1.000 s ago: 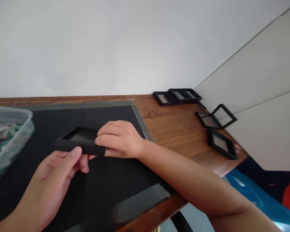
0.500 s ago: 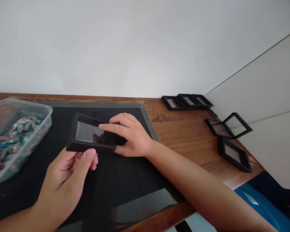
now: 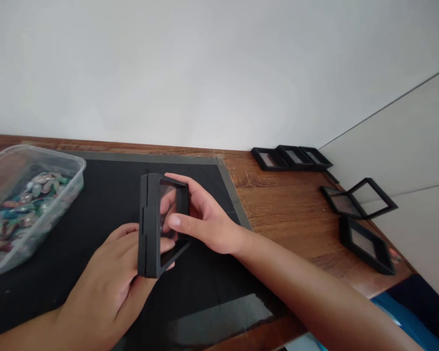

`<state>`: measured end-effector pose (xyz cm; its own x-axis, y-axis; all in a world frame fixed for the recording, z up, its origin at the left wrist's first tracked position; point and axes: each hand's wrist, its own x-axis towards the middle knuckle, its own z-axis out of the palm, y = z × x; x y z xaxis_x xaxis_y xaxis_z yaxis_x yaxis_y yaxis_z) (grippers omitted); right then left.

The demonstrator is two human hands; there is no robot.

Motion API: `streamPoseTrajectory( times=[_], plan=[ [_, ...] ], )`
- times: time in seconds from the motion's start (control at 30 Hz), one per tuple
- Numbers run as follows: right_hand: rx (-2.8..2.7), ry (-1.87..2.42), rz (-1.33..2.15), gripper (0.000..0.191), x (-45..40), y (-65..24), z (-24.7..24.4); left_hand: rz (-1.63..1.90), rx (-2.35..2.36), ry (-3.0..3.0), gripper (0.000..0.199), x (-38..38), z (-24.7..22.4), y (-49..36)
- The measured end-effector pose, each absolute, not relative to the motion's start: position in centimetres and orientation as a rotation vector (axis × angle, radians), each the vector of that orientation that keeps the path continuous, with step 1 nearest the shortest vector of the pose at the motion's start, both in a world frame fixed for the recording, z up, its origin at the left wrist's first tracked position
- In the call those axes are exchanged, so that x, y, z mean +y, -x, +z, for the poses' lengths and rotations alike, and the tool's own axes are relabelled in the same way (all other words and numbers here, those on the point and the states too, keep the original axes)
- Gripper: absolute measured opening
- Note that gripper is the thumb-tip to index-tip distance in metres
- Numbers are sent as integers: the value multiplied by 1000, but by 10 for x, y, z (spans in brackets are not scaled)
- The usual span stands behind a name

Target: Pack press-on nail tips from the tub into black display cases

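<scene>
A black frame with a clear film window is held tilted up on its edge above the black mat. My left hand grips its lower left side, with fingers passing behind it. From the right, my right hand holds the other side, thumb across the front of the window and fingers behind, partly seen through the film. Whether anything lies inside the film cannot be made out.
A clear plastic tub of colourful stones stands on the left of the black mat. Three black frames lie by the wall. Nearer right are an open frame and another frame on the wooden table.
The frame has turned from nearly flat to standing on edge. My left hand has moved right and wrapped around its side; my right thumb now lies over the window.
</scene>
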<state>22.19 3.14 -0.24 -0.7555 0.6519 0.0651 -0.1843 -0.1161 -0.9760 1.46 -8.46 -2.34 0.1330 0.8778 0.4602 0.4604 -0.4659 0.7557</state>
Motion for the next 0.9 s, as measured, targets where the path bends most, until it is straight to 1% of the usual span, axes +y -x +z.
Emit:
streamPoseTrajectory(
  times=[0.07,0.13,0.27,0.37,0.43,0.57,0.63,0.7,0.77,0.83,0.9],
  plan=[
    [-1566,539,1956,66,32,-219,-3,1281,1284,-1945,27,-83,-20,-17],
    [-1542,526,2017,61,37,-220,-4,1237,1272,-1892,26,-83,-17,-20],
    [-1510,525,2058,61,47,-224,-6,1109,1161,-1746,30,-88,-8,-23],
    [-1540,518,2056,61,50,-225,-8,1130,1126,-1513,34,-88,-6,-26],
    [-1617,531,2005,63,47,-225,-7,1201,1177,-1308,35,-84,-6,-29],
    [-1721,641,1680,64,41,-223,-2,1310,1239,-960,38,-73,-6,-35],
    [-1668,627,1658,63,39,-224,3,1372,1298,-897,38,-70,-6,-34],
    [-1580,532,1862,59,39,-226,7,1429,1353,-876,37,-69,-6,-31],
    [-1503,445,2153,48,37,-228,10,1450,1368,-849,37,-69,-5,-27],
    [-1478,418,2384,39,34,-230,11,1415,1360,-798,45,-66,-4,-24],
    [-1463,436,2519,37,31,-229,11,1361,1371,-743,57,-63,-3,-23]
  ],
)
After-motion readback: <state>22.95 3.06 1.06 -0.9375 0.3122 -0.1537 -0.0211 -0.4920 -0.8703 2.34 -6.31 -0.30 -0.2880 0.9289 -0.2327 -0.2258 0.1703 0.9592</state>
